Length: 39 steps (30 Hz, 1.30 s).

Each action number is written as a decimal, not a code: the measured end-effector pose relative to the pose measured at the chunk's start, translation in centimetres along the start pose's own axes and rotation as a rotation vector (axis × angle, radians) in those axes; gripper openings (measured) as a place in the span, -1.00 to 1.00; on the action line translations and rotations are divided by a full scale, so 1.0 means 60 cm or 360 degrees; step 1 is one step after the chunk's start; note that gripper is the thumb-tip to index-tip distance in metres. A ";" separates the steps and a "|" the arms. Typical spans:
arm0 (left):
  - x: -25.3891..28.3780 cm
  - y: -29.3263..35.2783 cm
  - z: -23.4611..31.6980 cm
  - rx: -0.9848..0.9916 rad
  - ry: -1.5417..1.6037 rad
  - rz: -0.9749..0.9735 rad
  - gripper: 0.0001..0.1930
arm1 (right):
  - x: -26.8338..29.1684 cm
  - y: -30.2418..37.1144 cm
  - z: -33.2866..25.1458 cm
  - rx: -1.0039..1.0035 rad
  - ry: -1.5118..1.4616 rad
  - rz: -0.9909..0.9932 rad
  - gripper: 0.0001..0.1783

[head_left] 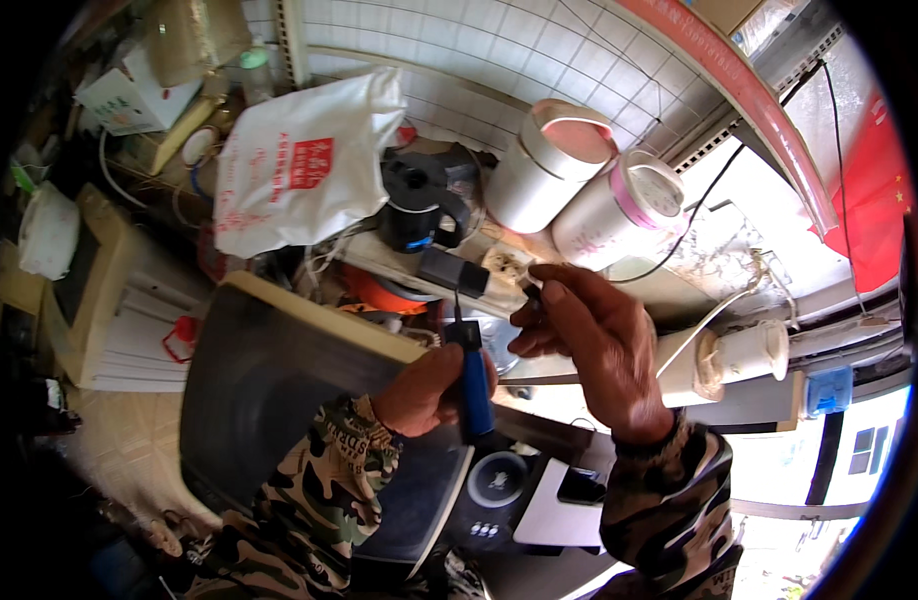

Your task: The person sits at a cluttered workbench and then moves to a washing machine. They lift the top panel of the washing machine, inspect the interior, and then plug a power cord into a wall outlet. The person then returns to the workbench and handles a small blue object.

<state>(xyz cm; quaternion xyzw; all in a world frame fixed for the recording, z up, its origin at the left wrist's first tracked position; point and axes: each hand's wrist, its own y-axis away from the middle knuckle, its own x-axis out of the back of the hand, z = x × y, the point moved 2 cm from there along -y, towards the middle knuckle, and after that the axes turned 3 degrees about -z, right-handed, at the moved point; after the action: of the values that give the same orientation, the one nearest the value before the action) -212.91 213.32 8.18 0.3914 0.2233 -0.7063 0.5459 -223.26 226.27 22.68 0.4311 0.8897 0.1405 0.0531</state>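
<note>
My left hand (429,390) is closed round a slim blue handheld device (476,395) with a black upper end, held upright at the middle of the view. Just above its top, a black block like a power adapter (454,271) sits beside a pale socket strip (504,264); a thin dark line runs between the two. My right hand (604,335) is raised right of the device, thumb and forefinger pinched on a small dark piece with a light tip (530,286). What that piece is, I cannot make out.
Behind the hands stand a black kettle (419,195), a white plastic bag (309,160) and two pale lidded canisters (544,165) on a cluttered shelf. A dark panel (289,390) with a cream edge lies left. Below, a phone (581,487) rests on a white surface.
</note>
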 end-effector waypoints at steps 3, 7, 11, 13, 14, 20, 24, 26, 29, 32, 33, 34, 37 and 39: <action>-0.025 0.100 0.012 -0.0061 0.0377 -0.0523 -0.26 | -0.066 0.061 0.024 0.0033 -0.0093 -0.0125 -0.21; -0.046 0.205 -0.005 0.0255 0.0850 -0.0846 -0.25 | -0.150 0.133 0.060 0.0026 -0.0631 -0.0501 -0.18; -0.056 0.310 -0.045 0.0474 0.1027 -0.0552 -0.21 | -0.230 0.195 0.108 -0.0012 -0.0982 -0.0723 -0.60; -0.062 0.346 -0.044 0.0275 0.0529 -0.0265 -0.26 | -0.257 0.226 0.118 -0.0136 -0.1012 -0.0780 -0.59; -0.093 0.368 -0.011 0.0098 -0.0081 0.0140 -0.29 | -0.270 0.242 0.110 -0.0243 -0.1047 -0.0778 -0.62; -0.043 0.479 0.002 0.0296 -0.0869 0.0368 -0.46 | -0.300 0.326 0.159 -0.0264 -0.0227 -0.0187 -0.69; -0.075 0.506 0.023 0.0117 -0.1679 0.0242 -0.56 | -0.336 0.363 0.183 -0.0291 -0.0625 -0.0128 -0.63; -0.083 0.504 0.015 -0.0015 -0.1788 0.0248 -0.61 | -0.341 0.372 0.183 -0.0275 -0.0549 -0.0094 -0.64; -0.089 0.496 0.003 -0.0213 -0.1836 0.0221 -0.65 | -0.341 0.382 0.185 -0.0320 -0.0511 -0.0021 -0.64; -0.087 0.499 -0.011 -0.0113 -0.1927 0.0346 -0.67 | -0.333 0.392 0.192 -0.0344 -0.0498 0.0051 -0.66; -0.085 0.499 -0.011 -0.0182 -0.1839 0.0471 -0.65 | -0.328 0.395 0.188 -0.0369 -0.0420 0.0065 -0.69; -0.081 0.496 -0.011 -0.0250 -0.1747 0.0594 -0.62 | -0.321 0.397 0.187 -0.0394 -0.0342 0.0078 -0.72; -0.081 0.487 0.002 -0.0327 -0.1227 0.0973 -0.56 | -0.304 0.407 0.227 -0.0303 -0.0849 0.0200 -0.64; -0.046 0.479 -0.007 -0.0266 -0.0585 0.1043 -0.58 | -0.288 0.407 0.232 -0.0280 -0.0945 0.0254 -0.69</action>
<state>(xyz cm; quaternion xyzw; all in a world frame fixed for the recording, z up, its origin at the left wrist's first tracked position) -185.34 206.54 13.33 0.2632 0.0415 -0.5321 0.8037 -191.12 229.96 16.15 0.5155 0.7831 0.0887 0.3363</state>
